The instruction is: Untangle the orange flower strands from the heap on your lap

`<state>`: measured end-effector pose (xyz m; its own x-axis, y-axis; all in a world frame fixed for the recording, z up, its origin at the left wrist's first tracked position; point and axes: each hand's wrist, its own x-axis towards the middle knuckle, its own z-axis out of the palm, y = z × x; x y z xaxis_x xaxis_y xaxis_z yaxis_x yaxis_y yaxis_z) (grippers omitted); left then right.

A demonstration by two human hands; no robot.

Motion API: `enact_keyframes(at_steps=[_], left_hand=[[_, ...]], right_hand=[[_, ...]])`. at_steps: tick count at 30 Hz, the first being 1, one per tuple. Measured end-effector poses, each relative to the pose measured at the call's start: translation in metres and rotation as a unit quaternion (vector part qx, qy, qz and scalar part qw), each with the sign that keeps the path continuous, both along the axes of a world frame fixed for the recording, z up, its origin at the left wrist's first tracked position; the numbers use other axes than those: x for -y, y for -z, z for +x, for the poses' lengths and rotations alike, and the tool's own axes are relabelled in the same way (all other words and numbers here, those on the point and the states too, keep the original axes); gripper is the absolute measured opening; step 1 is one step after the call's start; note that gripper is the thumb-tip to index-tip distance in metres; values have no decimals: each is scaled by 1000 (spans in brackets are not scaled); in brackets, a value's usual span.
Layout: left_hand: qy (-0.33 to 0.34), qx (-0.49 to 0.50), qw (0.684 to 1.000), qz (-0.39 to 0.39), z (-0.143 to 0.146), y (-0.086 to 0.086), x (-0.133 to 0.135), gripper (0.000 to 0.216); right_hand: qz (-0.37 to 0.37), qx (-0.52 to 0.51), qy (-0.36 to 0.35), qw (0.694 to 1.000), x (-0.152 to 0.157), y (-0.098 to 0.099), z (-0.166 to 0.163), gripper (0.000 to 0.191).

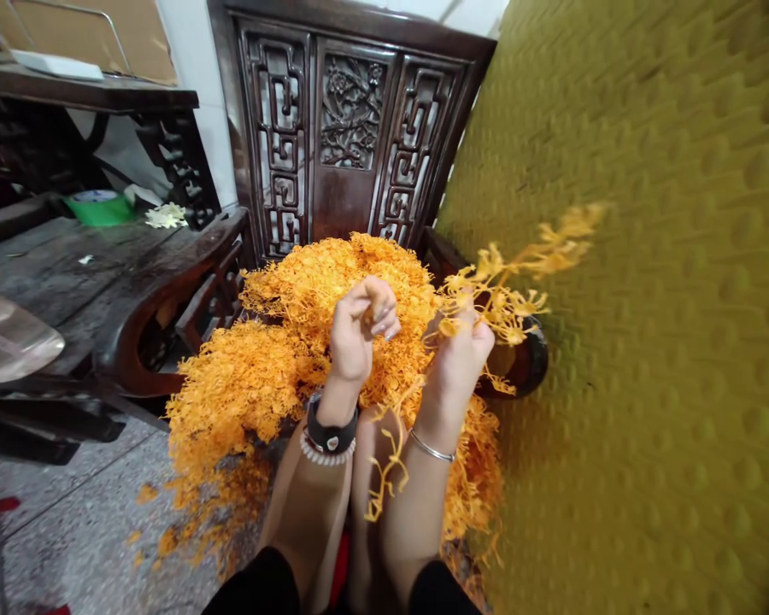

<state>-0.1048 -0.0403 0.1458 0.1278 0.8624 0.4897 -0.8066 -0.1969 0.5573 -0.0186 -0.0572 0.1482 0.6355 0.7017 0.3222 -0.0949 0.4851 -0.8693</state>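
My left hand [362, 329] is raised over a large heap of orange plastic flower sprays [320, 290]. Its fingers bend loosely, with a gap to the palm, and I see nothing between them. To its right, my right hand [458, 346] is closed around the stems of an orange artificial flower spray [500, 295]. The branched tips stick out up and to the right, partly blurred. A loose orange sprig [388, 474] hangs by my right forearm, over my legs. The heap rests on a dark wooden chair and spills down both sides.
The chair's carved back [352, 128] rises behind the heap. At left, a wooden seat [51, 273] carries a roll of green tape [99, 207], a pale flower piece [167, 215] and a clear plastic item [13, 337]. A yellow-green textured panel [647, 342] stands close at right. Orange bits lie on the floor [83, 521].
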Motion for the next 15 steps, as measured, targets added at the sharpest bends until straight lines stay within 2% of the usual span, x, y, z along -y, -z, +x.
enact_keyframes(at_steps=[2, 4, 6, 7, 9, 12, 15], left_hand=[[-54, -97, 993, 49, 4, 0, 3, 36], [-106, -224, 963, 108, 8, 0, 7, 31], [-129, -306, 933, 139, 13, 2, 10, 27], [-126, -314, 931, 137, 16, 4, 10, 26], [-92, -275, 952, 97, 22, 8, 8, 33], [-9, -154, 988, 7, 31, 13, 4, 42], [36, -47, 997, -59, 37, 13, 4, 43]], right_hand=[[-4, 18, 37, 999, -1, 1, 1, 46], [-3, 29, 55, 998, 1, 1, 2, 45], [-7, 25, 43, 999, 4, -1, 3, 44], [-10, 17, 21, 1000, 7, -3, 4, 42], [-17, -10, -59, 998, 12, -6, 6, 41], [-17, -55, -200, 978, 17, -12, 10, 42], [27, -87, -231, 969, 18, -16, 9, 48]])
